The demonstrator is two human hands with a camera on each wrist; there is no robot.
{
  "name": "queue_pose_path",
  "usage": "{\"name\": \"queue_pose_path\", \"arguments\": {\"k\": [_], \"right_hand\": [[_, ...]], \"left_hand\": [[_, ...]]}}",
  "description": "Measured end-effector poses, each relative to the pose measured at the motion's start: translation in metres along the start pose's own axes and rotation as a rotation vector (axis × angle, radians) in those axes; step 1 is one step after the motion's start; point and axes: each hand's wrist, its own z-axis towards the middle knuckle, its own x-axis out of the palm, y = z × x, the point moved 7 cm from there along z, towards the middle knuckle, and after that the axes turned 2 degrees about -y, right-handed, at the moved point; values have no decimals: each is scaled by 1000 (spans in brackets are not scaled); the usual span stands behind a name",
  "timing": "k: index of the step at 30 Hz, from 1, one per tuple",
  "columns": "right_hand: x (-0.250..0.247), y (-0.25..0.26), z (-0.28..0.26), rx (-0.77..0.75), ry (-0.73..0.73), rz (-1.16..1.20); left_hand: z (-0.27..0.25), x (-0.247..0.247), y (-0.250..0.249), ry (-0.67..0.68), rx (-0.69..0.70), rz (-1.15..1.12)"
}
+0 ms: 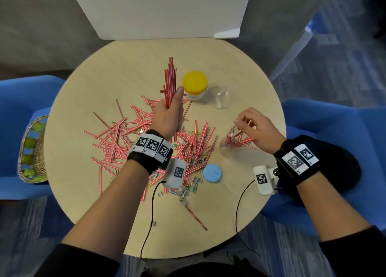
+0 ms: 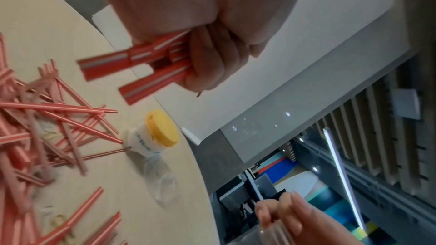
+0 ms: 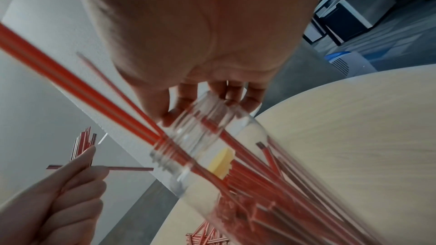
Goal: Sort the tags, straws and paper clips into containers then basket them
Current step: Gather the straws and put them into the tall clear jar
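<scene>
At bench centre, left hand: the left hand point(image 1: 168, 114) is clenched round a bundle of red-striped straws point(image 1: 170, 79), held upright by its lower third, tips pointing at the far edge.
Right hand: the right hand point(image 1: 255, 128) holds the mouth of a clear jar point(image 1: 231, 141) near the right edge; its fingertips point(image 3: 232, 98) rest on the threaded rim, and the jar tilts toward the bundle.
Jar contents: straws already stand inside, several projecting from the mouth.
Straw handling: judged light, thin and easily crushed or bent; a firm hold low on the bundle should keep the ends aligned, while squeezing mid-length risks kinking.
Jar handling: smooth and probably slippery; steady it at the rim or neck, since its contents make it top-heavy.
Loose straws: a scattered pile point(image 1: 125, 139) covers the middle and left of the bench point(image 1: 240, 68).
Paper clips and tags: small and flat, mixed under the pile toward the near edge point(image 1: 186, 188); pinch singly.
Other containers: a yellow-lidded jar point(image 1: 194, 87) and a clear cup point(image 1: 219, 96) lie toward the far edge; a blue lid point(image 1: 212, 172) lies near the near edge.
Basket: a woven basket point(image 1: 34, 149) sits on the chair beyond the left edge.
</scene>
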Motion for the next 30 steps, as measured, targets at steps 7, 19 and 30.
{"name": "queue_pose_path", "arguments": {"k": [7,19,30], "right_hand": [[-35,-28,-13,165,-250,168],[16,-166,-55,658,280,-668],[11,-168,-55,573,268,-677]], "left_hand": [[-7,52,-41,25,131,-125],[-23,151,-28,300,172,-127],[-23,143,-41,196,260,-174]]}}
